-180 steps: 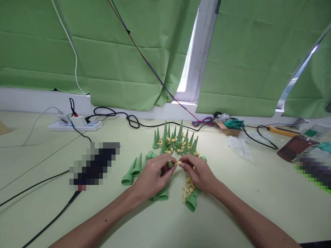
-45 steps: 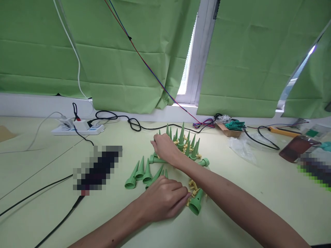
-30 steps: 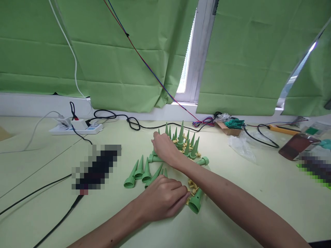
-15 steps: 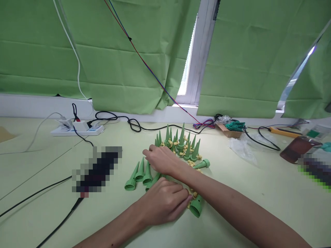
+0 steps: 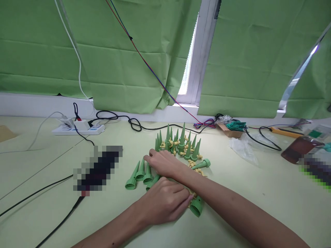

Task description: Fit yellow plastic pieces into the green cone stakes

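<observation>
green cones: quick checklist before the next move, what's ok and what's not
1. Right hand reaching the lying cones: ok, fingertips at them.
2. Right hand's grip on a cone: cannot tell.
3. Left hand over the yellow pieces: ok, resting there; what it holds: cannot tell.
4. Standing cones upright: ok.
5. Forearms crossed: not ok, right lies over left.

Pretty cramped in the middle: upright green spikes [image 5: 181,144] crowd right behind the right hand [image 5: 161,163], lying cones [image 5: 139,172] block its left. Bare table [image 5: 245,193] on the right gives open passage.
</observation>
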The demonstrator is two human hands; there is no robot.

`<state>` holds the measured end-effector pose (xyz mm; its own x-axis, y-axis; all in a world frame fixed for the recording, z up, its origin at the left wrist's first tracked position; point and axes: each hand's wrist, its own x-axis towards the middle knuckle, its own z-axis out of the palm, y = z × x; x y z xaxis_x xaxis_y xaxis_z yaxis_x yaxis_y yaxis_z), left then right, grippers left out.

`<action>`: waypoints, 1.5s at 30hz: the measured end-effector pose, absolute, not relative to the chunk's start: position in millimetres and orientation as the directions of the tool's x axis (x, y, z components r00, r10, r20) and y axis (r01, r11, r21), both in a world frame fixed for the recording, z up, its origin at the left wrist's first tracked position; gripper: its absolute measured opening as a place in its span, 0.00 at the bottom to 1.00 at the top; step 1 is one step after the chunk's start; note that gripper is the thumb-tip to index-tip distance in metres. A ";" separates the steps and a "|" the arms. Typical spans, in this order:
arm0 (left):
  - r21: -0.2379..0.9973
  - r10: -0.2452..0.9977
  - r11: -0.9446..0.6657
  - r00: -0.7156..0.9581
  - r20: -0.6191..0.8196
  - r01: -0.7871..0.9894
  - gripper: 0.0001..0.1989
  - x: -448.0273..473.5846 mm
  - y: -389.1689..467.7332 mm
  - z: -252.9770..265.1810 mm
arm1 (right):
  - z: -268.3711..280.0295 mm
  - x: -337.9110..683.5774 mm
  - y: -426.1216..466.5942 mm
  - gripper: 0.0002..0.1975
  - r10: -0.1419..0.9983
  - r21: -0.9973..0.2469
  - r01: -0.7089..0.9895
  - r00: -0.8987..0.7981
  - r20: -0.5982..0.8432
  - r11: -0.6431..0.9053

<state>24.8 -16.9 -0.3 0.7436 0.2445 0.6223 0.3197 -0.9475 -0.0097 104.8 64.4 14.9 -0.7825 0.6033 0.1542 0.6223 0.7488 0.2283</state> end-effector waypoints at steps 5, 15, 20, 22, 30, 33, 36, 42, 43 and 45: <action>0.005 0.236 -0.954 0.739 0.632 0.300 0.17 25.2 -16.3 -1.1 | 13.1 104.8 64.9 0.10 0.613 0.235 0.627 -0.778 0.138 0.743; -0.008 0.233 -0.952 0.738 0.634 0.307 0.18 25.1 -16.2 -2.0 | 15.9 108.2 59.0 0.08 0.589 0.273 0.614 -0.788 0.178 0.740; -0.026 0.221 -0.950 0.731 0.646 0.310 0.17 24.6 -15.8 -4.3 | 22.1 116.3 49.4 0.06 0.550 0.251 0.599 -0.800 0.240 0.761; -0.030 0.217 -0.950 0.728 0.651 0.310 0.17 24.7 -16.2 -3.6 | 23.7 120.8 45.0 0.05 0.540 0.212 0.604 -0.790 0.290 0.769; -0.009 0.200 -0.960 0.708 0.677 0.279 0.25 22.8 -19.1 1.6 | 15.4 147.5 37.4 0.08 0.478 -0.188 0.465 -0.649 0.592 0.865; 0.027 0.237 -0.955 0.701 0.673 0.297 0.28 19.8 -19.2 3.6 | 10.9 160.4 34.2 0.08 0.459 -0.305 0.354 -0.536 0.708 0.884; 0.089 0.269 -0.956 0.709 0.652 0.280 0.30 17.0 -17.6 4.1 | 8.0 173.9 27.5 0.10 0.474 -0.363 0.314 -0.441 0.762 0.877; 0.279 0.381 -0.925 0.628 0.679 0.259 0.27 14.1 -11.7 -1.4 | -5.5 196.3 14.5 0.14 0.516 -0.423 0.330 -0.278 0.810 0.844; 0.337 0.432 -0.902 0.596 0.676 0.271 0.27 14.1 -11.0 -1.8 | -8.0 198.3 13.4 0.15 0.512 -0.418 0.336 -0.274 0.814 0.844; 0.480 0.574 -0.818 0.509 0.641 0.318 0.25 14.5 -10.4 -1.4 | -11.6 200.4 12.1 0.17 0.476 -0.373 0.353 -0.274 0.836 0.858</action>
<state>14.5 -10.4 -1.4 0.5088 0.5743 0.6413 0.3179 -0.8176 0.4800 200.4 12.1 -11.6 -0.2738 0.4756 0.8360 0.3529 0.8582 -0.3726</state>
